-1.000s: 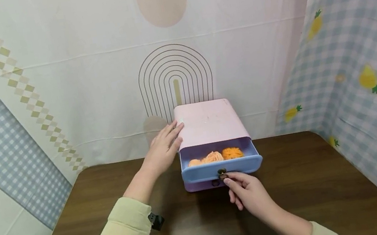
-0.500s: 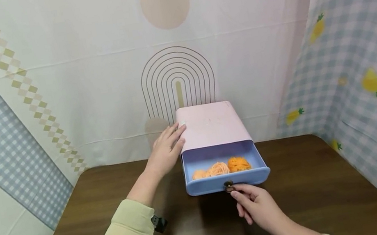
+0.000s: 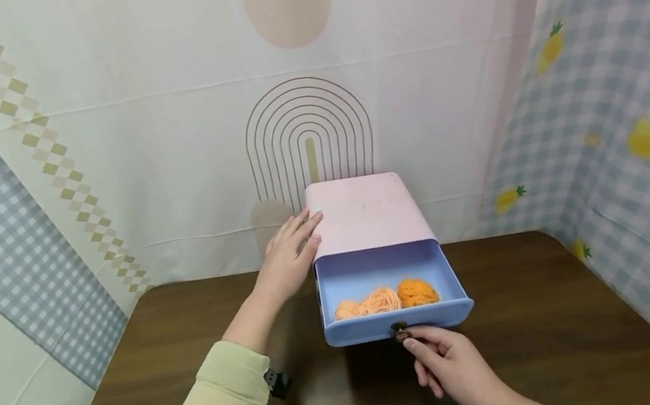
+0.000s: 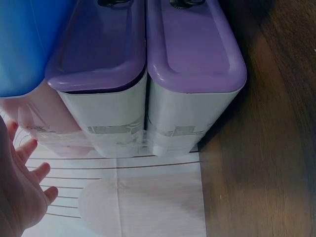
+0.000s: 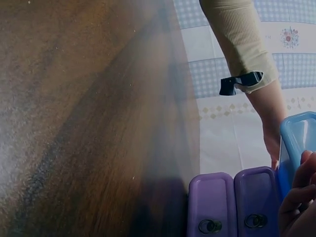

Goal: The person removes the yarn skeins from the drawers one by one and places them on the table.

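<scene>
A pink-topped drawer unit (image 3: 365, 213) stands at the back of the table, its top blue drawer (image 3: 359, 330) pulled far out. Inside the drawer, near its front wall, lie an orange yarn ball (image 3: 417, 291), a peach yarn ball (image 3: 380, 301) and a smaller peach ball (image 3: 347, 309). My right hand (image 3: 453, 362) pinches the drawer's dark ring pull (image 3: 400, 335) between thumb and index finger. With fingers extended, my left hand (image 3: 287, 257) rests against the unit's upper left edge. Two purple drawers (image 4: 197, 54) sit pushed in below the blue one in the left wrist view.
The dark wooden table (image 3: 548, 337) spreads to both sides and in front of the unit. A patterned cloth (image 3: 184, 169) hangs right behind it, with a checked cloth (image 3: 621, 196) on the right. A black strap device (image 3: 278, 383) is on the left wrist.
My right hand has drawn the blue drawer outward by its ring, exposing more of its inside and the yarn balls. The left hand has stayed on the unit's edge.
</scene>
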Demonstrator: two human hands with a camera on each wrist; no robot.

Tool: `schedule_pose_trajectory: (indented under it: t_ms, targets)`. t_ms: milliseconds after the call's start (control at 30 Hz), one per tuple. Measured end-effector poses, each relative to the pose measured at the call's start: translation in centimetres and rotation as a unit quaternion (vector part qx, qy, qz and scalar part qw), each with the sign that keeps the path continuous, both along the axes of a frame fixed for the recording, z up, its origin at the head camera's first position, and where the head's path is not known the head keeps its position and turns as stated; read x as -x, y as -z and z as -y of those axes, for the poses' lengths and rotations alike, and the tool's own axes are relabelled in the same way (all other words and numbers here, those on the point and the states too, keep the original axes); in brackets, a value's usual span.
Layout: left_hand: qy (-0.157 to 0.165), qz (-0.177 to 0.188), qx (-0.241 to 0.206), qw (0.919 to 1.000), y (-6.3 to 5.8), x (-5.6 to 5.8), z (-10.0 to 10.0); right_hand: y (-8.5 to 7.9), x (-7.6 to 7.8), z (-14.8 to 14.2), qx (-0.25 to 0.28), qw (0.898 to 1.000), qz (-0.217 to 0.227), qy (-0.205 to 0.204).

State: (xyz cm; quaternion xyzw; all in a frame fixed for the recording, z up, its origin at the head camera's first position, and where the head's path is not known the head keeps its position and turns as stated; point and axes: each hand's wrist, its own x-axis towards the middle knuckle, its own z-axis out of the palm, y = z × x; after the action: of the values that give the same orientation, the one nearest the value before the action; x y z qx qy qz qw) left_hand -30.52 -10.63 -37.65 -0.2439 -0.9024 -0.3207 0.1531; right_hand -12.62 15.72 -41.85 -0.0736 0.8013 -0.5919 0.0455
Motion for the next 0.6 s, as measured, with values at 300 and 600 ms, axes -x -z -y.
schedule_pose_trajectory:
  t_ms: [300,600]
  targets:
    - [-0.003,0.004,0.006,1.0000,-0.10,-0.07,0.12,0.35,-0.53,-0.13,-0.004,1.000,0.008,-0.019]
    - [0.000,0.009,0.000,1.0000,-0.21,-0.24,0.01,0.57,-0.88,-0.79,-0.025,0.998,-0.001,-0.055]
